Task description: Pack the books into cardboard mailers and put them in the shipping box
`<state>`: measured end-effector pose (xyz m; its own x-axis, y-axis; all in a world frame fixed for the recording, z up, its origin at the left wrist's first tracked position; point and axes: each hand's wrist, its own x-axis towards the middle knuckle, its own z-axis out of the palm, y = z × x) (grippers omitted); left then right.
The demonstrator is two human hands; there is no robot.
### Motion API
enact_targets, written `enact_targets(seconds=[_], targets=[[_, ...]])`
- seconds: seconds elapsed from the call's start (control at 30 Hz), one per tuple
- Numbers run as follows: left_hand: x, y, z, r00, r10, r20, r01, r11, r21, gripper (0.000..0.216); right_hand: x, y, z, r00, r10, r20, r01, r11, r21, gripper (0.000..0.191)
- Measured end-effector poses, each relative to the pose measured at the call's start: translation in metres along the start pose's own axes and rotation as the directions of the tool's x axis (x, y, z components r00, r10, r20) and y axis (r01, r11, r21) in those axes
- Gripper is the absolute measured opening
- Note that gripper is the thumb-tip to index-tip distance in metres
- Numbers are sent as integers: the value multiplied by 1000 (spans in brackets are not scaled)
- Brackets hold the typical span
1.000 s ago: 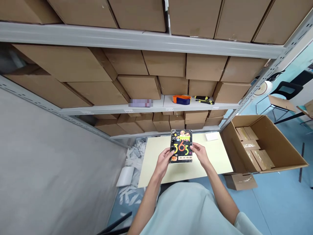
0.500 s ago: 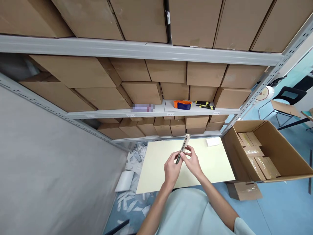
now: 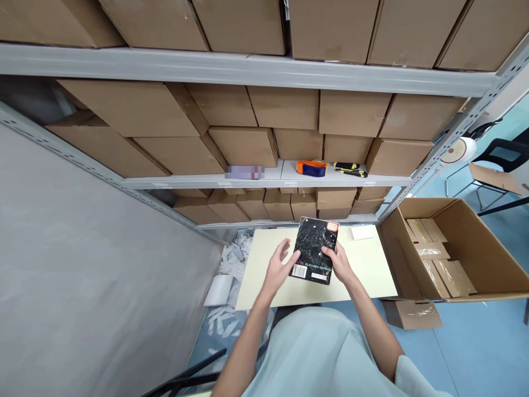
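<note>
Gripping the black book [image 3: 314, 249] at its right edge is the right hand [image 3: 339, 263]; left hand [image 3: 278, 266], fingers spread open, touches its left edge; below them lies the cream board [image 3: 363, 264].

One black book [image 3: 314, 251] sits between two hands, the left hand [image 3: 278, 268] and the right hand [image 3: 339, 263]. Beyond them lie one tape roll [image 3: 311, 168] and two box cutters [image 3: 349, 169]. Right of the right hand stands one open carton [image 3: 487, 248]; one small white pad [image 3: 362, 232] lies just beyond that hand.
</note>
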<state>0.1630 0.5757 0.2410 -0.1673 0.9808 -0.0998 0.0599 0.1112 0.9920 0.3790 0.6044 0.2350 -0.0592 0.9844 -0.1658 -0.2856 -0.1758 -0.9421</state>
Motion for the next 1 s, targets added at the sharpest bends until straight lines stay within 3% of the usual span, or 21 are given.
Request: enact_targets(seconds=[0.07, 0.13, 0.23, 0.37, 0.53, 0.63, 0.73, 0.87, 1.0], targets=[[4, 6, -10, 955, -164, 247, 218, 953, -212, 73, -2, -5, -3, 997, 33, 72, -33, 999, 2, 41], [4, 10, -12, 895, -207, 395, 339, 891, -302, 68, -2, -6, -4, 993, 43, 106, -41, 999, -24, 40], [-1, 13, -7, 896, -216, 387, 357, 870, -341, 58, -1, -2, -4, 993, 33, 113, -25, 997, -69, 41], [-4, 13, -1, 926, -219, 309, 325, 879, -350, 61, 3, 1, -5, 992, 6, 125, 6, 995, -96, 51], [-4, 20, 5, 988, -111, 110, 134, 963, -236, 67, 2, -7, -5, 975, -200, -98, 149, 912, -382, 72], [-9, 26, 14, 999, 28, -42, -30, 998, -46, 64, -5, -8, 8, 987, -164, -6, 148, 909, -390, 73], [-19, 29, 25, 985, 131, -111, -106, 972, 210, 55, -14, -7, 32, 992, -93, 89, 116, 949, -292, 77], [-32, 25, 43, 953, 279, -117, -214, 895, 391, 39, -23, -9, 54, 987, -130, 92, 148, 961, -233, 71], [-40, 21, 54, 904, 427, 12, -398, 833, 384, 35, -13, -18, 47, 989, -147, -15, 141, 968, -208, 55]])
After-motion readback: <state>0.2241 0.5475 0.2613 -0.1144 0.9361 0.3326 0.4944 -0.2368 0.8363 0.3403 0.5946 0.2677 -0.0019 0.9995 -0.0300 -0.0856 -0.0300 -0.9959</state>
